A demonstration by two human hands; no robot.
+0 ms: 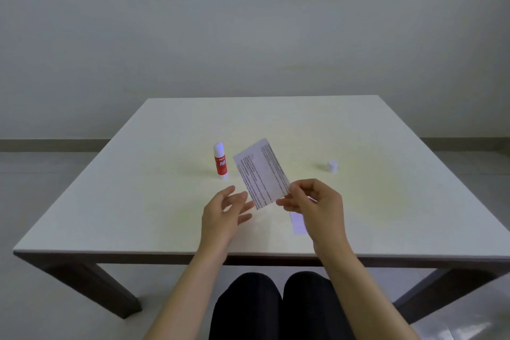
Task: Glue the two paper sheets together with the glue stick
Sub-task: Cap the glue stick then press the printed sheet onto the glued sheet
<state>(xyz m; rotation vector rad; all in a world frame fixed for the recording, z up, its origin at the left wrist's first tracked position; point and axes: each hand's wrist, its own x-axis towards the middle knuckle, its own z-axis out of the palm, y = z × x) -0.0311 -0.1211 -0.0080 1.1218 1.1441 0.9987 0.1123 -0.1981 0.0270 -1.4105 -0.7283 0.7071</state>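
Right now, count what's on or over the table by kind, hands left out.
Paper sheets: 2, printed sheet held up by the right hand, white sheet flat under it
Glue stick: 1
Cap: 1
Total: 4

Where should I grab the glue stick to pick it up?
Grab the glue stick around its red middle, coming from the near left side with the open left hand. It stands upright on the table with bare space around it, so fingers can wrap its round body. Its top looks uncapped, so probably stay off that end. The right hand is busy pinching the paper.
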